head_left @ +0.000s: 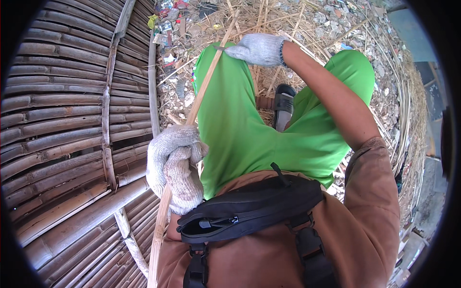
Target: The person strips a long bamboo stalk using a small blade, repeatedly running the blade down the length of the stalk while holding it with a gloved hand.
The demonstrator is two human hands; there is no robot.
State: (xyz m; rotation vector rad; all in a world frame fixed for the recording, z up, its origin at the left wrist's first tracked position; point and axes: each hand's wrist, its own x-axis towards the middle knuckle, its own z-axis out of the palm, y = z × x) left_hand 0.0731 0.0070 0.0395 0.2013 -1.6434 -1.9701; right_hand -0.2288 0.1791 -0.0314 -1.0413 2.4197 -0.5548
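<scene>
A long, pale bamboo strip (209,77) slants from the lower left up past my left knee. My left hand (175,168), in a whitish knitted glove, is closed around its lower middle. Farther up, my right hand (259,50), gloved alike, is closed with its fingertips at the strip's side. From those fingertips a thin dark blade (220,48) sticks out across the strip; the rest of it is hidden in the glove. Beneath this stretch of the strip is my left knee in green trousers (230,120).
A bamboo-slat platform (62,115) fills the left side, with a lengthwise pole along its edge. Shavings and split strips (273,24) litter the stony ground ahead, among scraps of rubbish. A black waist bag (259,204) lies across my lap; a dark sandal (284,103) shows between my legs.
</scene>
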